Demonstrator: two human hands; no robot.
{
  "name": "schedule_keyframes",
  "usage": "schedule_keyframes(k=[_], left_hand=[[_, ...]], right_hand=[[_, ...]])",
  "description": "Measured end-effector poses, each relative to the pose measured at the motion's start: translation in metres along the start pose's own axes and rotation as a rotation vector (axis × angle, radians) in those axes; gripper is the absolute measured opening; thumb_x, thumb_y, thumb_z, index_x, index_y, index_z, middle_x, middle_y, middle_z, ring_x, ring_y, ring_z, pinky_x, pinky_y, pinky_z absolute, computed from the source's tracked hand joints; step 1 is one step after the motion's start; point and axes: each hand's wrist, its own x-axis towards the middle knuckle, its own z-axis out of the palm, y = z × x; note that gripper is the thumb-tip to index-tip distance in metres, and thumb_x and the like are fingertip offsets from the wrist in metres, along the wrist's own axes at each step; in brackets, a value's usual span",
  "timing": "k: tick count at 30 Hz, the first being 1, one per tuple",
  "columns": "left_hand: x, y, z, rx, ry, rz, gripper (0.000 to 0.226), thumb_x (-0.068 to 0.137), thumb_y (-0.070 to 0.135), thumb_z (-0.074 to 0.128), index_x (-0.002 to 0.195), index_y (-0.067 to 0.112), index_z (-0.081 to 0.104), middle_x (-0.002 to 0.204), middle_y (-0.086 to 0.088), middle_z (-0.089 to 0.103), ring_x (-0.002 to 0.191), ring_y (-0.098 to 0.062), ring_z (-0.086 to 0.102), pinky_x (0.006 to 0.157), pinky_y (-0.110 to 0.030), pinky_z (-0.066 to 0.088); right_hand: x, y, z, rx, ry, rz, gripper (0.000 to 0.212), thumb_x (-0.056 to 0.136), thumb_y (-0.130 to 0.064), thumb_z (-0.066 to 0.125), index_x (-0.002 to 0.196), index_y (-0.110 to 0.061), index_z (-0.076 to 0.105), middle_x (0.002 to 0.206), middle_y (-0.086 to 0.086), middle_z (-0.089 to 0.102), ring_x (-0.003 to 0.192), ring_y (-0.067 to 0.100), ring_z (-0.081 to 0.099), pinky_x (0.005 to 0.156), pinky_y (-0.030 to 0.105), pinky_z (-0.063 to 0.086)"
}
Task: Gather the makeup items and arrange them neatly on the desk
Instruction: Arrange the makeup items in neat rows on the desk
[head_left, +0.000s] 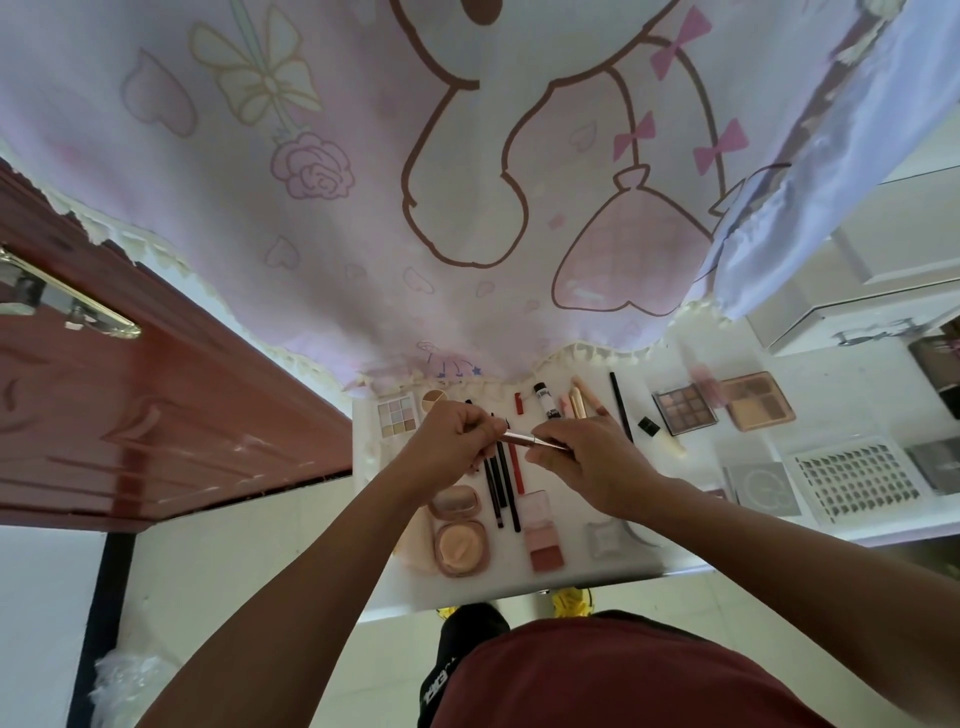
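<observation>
above the white desk (571, 564), both hands pinch a slim rose-metallic pencil (519, 439)

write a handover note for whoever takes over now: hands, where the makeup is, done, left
Left hand and right hand each pinch an end of a slim pen above the desk.
Done: pencils, round compacts and blush palette lined up at the left.
Left: set the pen down; brown palettes and lash tray on the right look unsorted.
</observation>
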Motion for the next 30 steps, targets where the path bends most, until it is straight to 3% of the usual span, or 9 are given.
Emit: schedule_keyframes(k=[2, 5, 6, 12, 17, 22, 26, 28, 30], left_hand=[[-0.001, -0.001, -0.001, -0.027, 0.019, 0.007, 0.022, 0.096, 0.012, 0.057, 0.076, 0.008, 0.066, 0.063, -0.009, 0.058, 0.053, -0.013, 0.046, 0.050, -0.021, 0.040], [-0.002, -0.003, -0.003, -0.055, 0.033, 0.002, 0.017, 0.096, 0.012, 0.057, 0.084, 0.005, 0.069, 0.065, -0.005, 0.062, 0.052, -0.008, 0.049, 0.051, -0.019, 0.043], [-0.002, -0.004, -0.003, -0.059, 0.030, -0.003, 0.017, 0.096, 0.012, 0.057, 0.087, 0.002, 0.069, 0.064, -0.003, 0.062, 0.052, -0.007, 0.049, 0.051, -0.018, 0.043], [-0.002, -0.010, -0.003, -0.058, 0.018, -0.022, 0.016, 0.095, 0.012, 0.059, 0.089, 0.002, 0.070, 0.065, -0.003, 0.064, 0.052, -0.008, 0.051, 0.052, -0.019, 0.044], [0.000, -0.011, -0.005, -0.081, 0.001, -0.025, 0.016, 0.095, 0.010, 0.059, 0.092, -0.001, 0.070, 0.065, -0.005, 0.064, 0.051, -0.008, 0.050, 0.051, -0.020, 0.043], [0.001, -0.012, -0.004, -0.093, 0.002, -0.025, 0.016, 0.094, 0.011, 0.059, 0.092, -0.002, 0.070, 0.065, -0.005, 0.064, 0.051, -0.008, 0.050, 0.052, -0.020, 0.043], [0.000, -0.013, -0.005, -0.092, -0.009, -0.019, 0.015, 0.094, 0.010, 0.059, 0.091, 0.000, 0.070, 0.065, -0.005, 0.064, 0.052, -0.009, 0.050, 0.052, -0.020, 0.043], [0.001, -0.013, -0.005, -0.097, -0.017, -0.019, 0.015, 0.094, 0.010, 0.059, 0.091, 0.000, 0.070, 0.066, -0.006, 0.064, 0.052, -0.010, 0.050, 0.052, -0.021, 0.043], [0.002, -0.012, -0.005, -0.092, -0.020, -0.018, 0.015, 0.094, 0.010, 0.059, 0.091, 0.000, 0.070, 0.066, -0.006, 0.064, 0.053, -0.010, 0.051, 0.053, -0.021, 0.043]], right_hand=[[0.001, -0.002, -0.004, 0.071, -0.036, 0.060, 0.028, 0.096, -0.043, 0.056, 0.090, -0.019, 0.067, 0.056, -0.009, 0.048, 0.066, 0.016, 0.060, 0.088, 0.051, 0.045], [0.002, -0.002, -0.009, 0.207, -0.103, 0.205, 0.039, 0.100, -0.043, 0.045, 0.083, -0.014, 0.066, 0.059, -0.003, 0.048, 0.054, 0.011, 0.044, 0.061, 0.040, 0.043], [0.001, -0.001, -0.009, 0.212, -0.113, 0.226, 0.038, 0.100, -0.041, 0.044, 0.084, -0.015, 0.067, 0.061, -0.001, 0.048, 0.053, 0.010, 0.041, 0.058, 0.036, 0.040], [-0.005, 0.001, -0.003, 0.297, -0.124, 0.253, 0.012, 0.092, -0.034, 0.064, 0.093, -0.022, 0.060, 0.062, -0.012, 0.046, 0.056, 0.003, 0.040, 0.058, 0.022, 0.035], [-0.004, -0.003, -0.005, 0.372, -0.170, 0.306, 0.040, 0.102, -0.038, 0.042, 0.089, -0.011, 0.069, 0.059, -0.004, 0.043, 0.053, 0.009, 0.036, 0.057, 0.031, 0.034], [-0.005, -0.002, -0.007, 0.341, -0.175, 0.281, 0.013, 0.092, -0.031, 0.064, 0.091, -0.021, 0.056, 0.063, -0.010, 0.046, 0.056, 0.004, 0.040, 0.057, 0.024, 0.036], [-0.006, -0.003, -0.006, 0.424, -0.188, 0.293, 0.016, 0.096, -0.036, 0.057, 0.099, -0.021, 0.064, 0.060, -0.005, 0.045, 0.056, 0.010, 0.039, 0.056, 0.028, 0.033], [-0.004, -0.003, -0.006, 0.477, -0.195, 0.314, 0.031, 0.101, -0.035, 0.047, 0.093, -0.014, 0.068, 0.060, -0.001, 0.045, 0.055, 0.015, 0.036, 0.056, 0.033, 0.032], [-0.004, -0.003, -0.007, 0.468, -0.195, 0.321, 0.032, 0.101, -0.033, 0.047, 0.087, -0.011, 0.067, 0.060, -0.002, 0.047, 0.054, 0.014, 0.037, 0.056, 0.034, 0.034]])
